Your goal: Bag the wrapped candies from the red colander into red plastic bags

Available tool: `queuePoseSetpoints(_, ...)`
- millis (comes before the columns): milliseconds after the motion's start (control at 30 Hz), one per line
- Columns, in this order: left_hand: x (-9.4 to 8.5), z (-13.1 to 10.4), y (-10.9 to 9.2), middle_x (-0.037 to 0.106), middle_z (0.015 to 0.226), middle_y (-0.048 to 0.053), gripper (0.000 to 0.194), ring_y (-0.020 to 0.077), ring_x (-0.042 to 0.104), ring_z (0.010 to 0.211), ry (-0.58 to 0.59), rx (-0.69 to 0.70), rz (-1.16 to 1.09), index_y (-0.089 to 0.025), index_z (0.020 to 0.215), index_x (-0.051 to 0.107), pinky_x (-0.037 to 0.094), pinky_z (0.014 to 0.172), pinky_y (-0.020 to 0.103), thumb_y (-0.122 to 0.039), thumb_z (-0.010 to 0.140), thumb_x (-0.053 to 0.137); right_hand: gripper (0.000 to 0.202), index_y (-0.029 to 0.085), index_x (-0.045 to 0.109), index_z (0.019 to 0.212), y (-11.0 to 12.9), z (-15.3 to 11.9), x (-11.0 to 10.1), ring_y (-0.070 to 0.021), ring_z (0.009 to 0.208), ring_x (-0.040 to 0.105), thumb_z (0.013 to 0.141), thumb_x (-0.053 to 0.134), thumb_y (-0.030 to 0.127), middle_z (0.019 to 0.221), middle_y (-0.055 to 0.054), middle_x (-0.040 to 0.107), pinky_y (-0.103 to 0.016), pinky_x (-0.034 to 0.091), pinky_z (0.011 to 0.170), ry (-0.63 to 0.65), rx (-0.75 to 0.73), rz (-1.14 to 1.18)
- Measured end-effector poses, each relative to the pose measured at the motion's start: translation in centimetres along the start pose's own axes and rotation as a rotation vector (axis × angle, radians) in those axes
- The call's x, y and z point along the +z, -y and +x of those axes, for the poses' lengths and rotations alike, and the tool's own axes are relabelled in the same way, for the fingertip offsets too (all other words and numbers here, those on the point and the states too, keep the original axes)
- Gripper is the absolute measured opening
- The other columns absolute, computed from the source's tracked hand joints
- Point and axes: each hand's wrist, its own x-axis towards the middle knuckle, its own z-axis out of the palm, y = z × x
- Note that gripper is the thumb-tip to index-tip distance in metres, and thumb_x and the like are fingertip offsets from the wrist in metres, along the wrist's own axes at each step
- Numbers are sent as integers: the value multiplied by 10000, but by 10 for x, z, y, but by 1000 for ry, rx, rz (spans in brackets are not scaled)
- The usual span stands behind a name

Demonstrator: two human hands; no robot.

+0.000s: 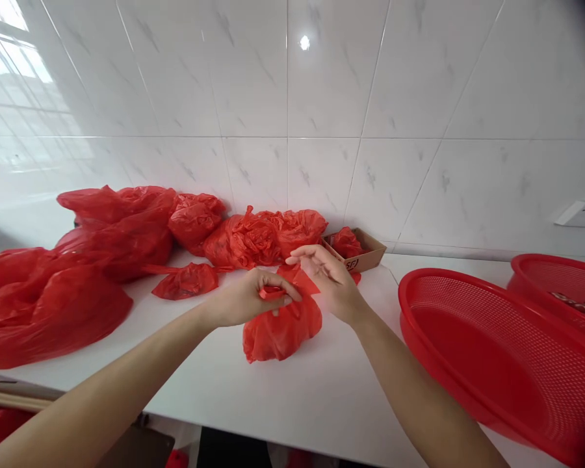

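On the tabletop (302, 403), the red bag (277, 338) rests. The left grip (246, 296) angles inward, holding the bag's loop (270, 294); the right grip (338, 283), released, extends loosely curved fingers (316, 252) leftward beside the bag's top.

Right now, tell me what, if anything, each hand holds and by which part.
The left hand holds a red bag by its top; whether the right hand holds it too is unclear.

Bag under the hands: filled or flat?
Filled, at least partly: the red bag bulges on the white table below the left hand. Contents: cannot tell, the plastic hides them.
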Motion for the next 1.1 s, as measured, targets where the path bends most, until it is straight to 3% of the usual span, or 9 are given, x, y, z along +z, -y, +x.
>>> queuePoseSetpoints(133,16,6,17,580,625,-36,323,108,508,587,-275,132,369,-191,740,614,387,571,220,56,648,428,359,239,567,1152,-40,1,13,-146,703,579,958,425,506,773,0,604,-312,493,706,88,212,138)
queuePoseSetpoints(233,26,7,33,590,698,-27,357,108,506,597,-429,226,536,-194,784,560,356,550,213,83,635,392,377,263,556,1185,-55,-6,18,-128,568,516,932,473,529,685,29,543,-291,476,584,156,283,319)
queuePoseSetpoints(367,31,-3,43,638,919,21,385,123,562,667,-448,237,518,-216,987,589,408,573,225,34,742,431,309,247,596,1034,-55,-17,16,-130,607,550,910,528,522,706,23,572,-294,480,622,225,312,364)
queuePoseSetpoints(533,35,-18,46,640,1089,82,338,191,633,944,-420,306,468,-232,1128,634,507,789,298,-104,835,523,259,217,586,1007,-46,-26,21,-153,827,597,919,546,457,904,-21,638,-300,476,752,297,245,312)
queuePoseSetpoints(667,38,-32,55,666,1130,77,429,178,651,942,-376,197,439,-235,1228,615,519,797,287,-97,865,434,270,201,566,804,-42,-34,18,-135,753,541,936,514,430,791,3,589,-275,429,711,202,147,-1)
queuePoseSetpoints(833,33,-71,90,718,908,41,301,167,634,749,-398,-110,334,-221,967,690,518,677,265,-318,950,406,396,204,390,651,-65,-63,-18,-118,607,429,958,434,449,623,37,430,-255,344,593,142,274,-309)
queuePoseSetpoints(967,42,-98,124,702,795,24,426,159,589,652,-422,-308,220,-214,834,678,489,591,262,-471,959,362,409,215,371,675,-99,-87,-44,-136,628,501,950,400,516,628,34,487,-260,366,607,131,482,-333)
queuePoseSetpoints(1033,52,-99,132,698,787,26,438,173,606,698,-434,-331,195,-212,814,675,498,645,277,-493,955,369,407,218,388,689,-111,-90,-45,-150,655,538,945,394,535,642,25,528,-269,390,630,60,505,-363)
queuePoseSetpoints(1100,61,-91,133,700,879,37,394,192,625,820,-535,-292,216,-219,867,675,503,755,300,-477,956,390,364,222,455,766,-116,-89,-36,-167,744,579,939,398,537,760,-2,607,-285,426,687,-75,467,-387)
